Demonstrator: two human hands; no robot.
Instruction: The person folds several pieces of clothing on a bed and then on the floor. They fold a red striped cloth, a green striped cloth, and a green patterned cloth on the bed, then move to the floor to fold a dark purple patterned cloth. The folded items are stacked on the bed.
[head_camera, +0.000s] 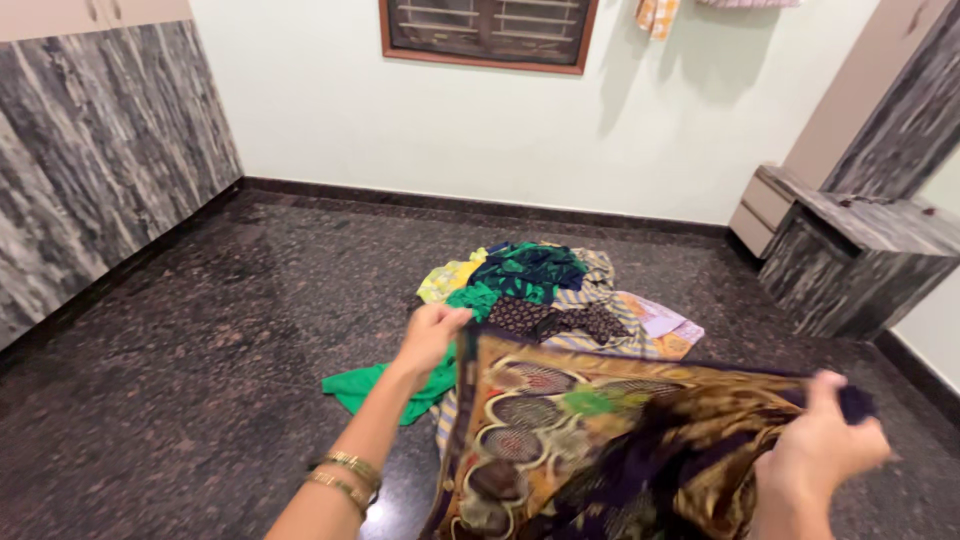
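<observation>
I hold a patterned cloth (600, 440) in gold, brown and dark purple stretched between both hands, above the floor. My left hand (430, 335) pinches its upper left corner; gold bangles sit on that wrist. My right hand (820, 445) grips the cloth's upper right edge, and this hand is blurred. The cloth hangs down out of the bottom of the view. Behind it lies a pile of clothes (540, 285) on the floor, with dark green, yellow, brown and striped pieces.
A green garment (365, 385) lies flat on the dark speckled floor (200, 330) under my left forearm. Grey marbled cupboards (90, 150) line the left wall. A low marbled cabinet (850, 260) stands at right. A barred window (485, 30) is on the far wall.
</observation>
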